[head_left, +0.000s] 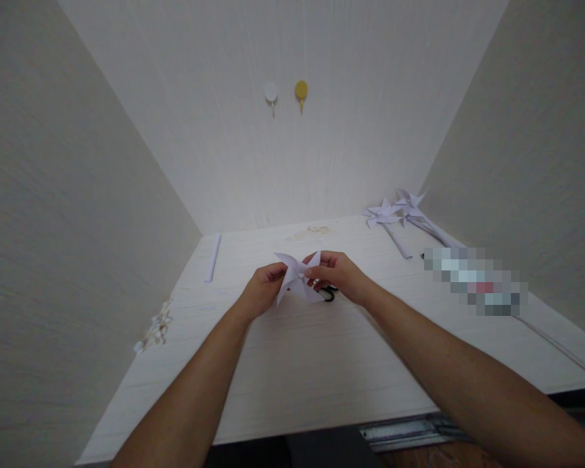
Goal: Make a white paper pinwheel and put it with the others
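Observation:
Both my hands meet over the middle of the pale wooden desk (292,364), holding a white paper pinwheel head (295,276) between them. My left hand (262,289) pinches its left side with closed fingers. My right hand (338,273) has its fingers curled on the right side, fingertips at the pinwheel's centre. A black scissors handle (327,294) peeks out on the desk just beneath my right hand.
Two finished paper pinwheels on sticks (394,218) lie at the back right. A rolled white paper stick (213,257) lies at the back left. Small white paper scraps (156,330) sit by the left wall. Two wall hooks (286,92) hang on the back wall.

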Tool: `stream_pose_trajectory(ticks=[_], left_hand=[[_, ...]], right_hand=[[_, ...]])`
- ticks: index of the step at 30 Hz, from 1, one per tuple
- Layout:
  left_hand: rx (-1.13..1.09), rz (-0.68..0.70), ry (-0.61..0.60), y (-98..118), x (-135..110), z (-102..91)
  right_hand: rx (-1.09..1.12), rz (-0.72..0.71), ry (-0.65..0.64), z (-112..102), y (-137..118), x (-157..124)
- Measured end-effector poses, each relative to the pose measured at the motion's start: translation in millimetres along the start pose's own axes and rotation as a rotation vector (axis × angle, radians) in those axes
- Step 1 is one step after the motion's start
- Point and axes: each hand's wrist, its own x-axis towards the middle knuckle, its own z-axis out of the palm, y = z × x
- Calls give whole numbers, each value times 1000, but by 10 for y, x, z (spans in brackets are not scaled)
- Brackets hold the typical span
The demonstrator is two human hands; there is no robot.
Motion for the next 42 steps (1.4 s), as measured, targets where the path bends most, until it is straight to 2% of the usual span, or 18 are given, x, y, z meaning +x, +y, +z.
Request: stream_pose_trajectory(ticks=[27, 36, 42], left_hand=[[-3, -4, 67, 57, -22, 30], [-2, 6, 63, 65, -15, 33], [-3, 27, 79, 62, -18, 40]], right_hand=[[-22, -133, 20, 3, 32, 15], [22, -123, 26, 21, 28, 18], [58, -58, 67, 31, 33, 16]])
